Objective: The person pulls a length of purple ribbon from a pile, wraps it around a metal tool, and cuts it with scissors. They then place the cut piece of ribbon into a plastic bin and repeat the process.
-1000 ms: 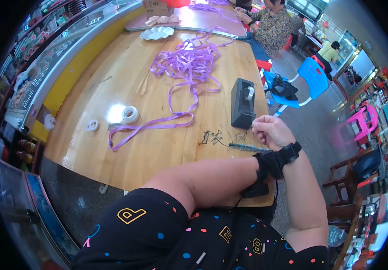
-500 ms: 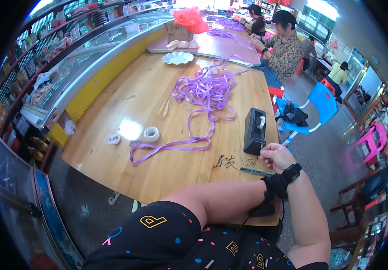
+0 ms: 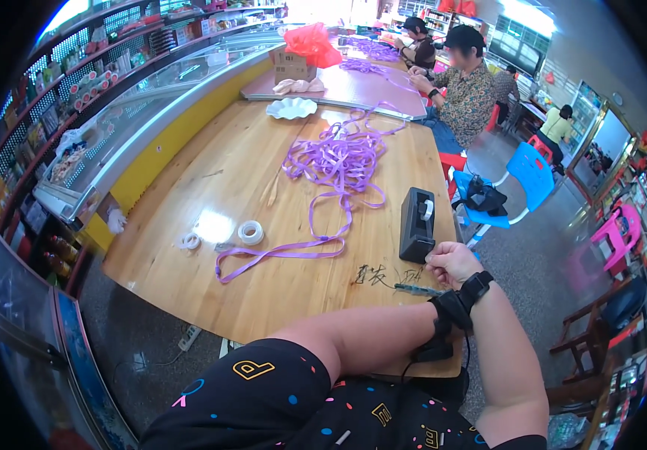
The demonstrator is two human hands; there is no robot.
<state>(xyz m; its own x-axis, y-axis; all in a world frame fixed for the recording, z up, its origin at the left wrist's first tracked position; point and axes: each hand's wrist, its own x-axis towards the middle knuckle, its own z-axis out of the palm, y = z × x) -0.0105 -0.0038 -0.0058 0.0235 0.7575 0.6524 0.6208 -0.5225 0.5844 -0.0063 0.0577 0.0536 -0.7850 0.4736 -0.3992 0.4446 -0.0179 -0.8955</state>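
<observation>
My right hand (image 3: 452,264) is at the front end of a black tape dispenser (image 3: 416,225), which carries a roll of whitish tape (image 3: 428,211). Its thumb and forefinger are pinched together by the cutting end; whatever is between them is too small to make out. My left forearm (image 3: 368,337) reaches across to the right, and its hand is hidden behind my right wrist. Beside the wrists a dark green pen-like stick (image 3: 417,289) lies on the wooden table (image 3: 166,277). A purple ribbon strap (image 3: 282,250) lies looped to the left, running from a tangled heap of purple straps (image 3: 338,157).
Two loose tape rolls (image 3: 250,232) (image 3: 190,241) lie left of the strap. A white scalloped dish (image 3: 291,109) and a cardboard box (image 3: 292,67) under a red bag stand farther off. A blue chair (image 3: 527,177) is at the right; people sit along the table's far right side.
The whole view has shifted slightly, moving the table's things a little left and down. My right hand keeps its pinch at the dispenser's front.
</observation>
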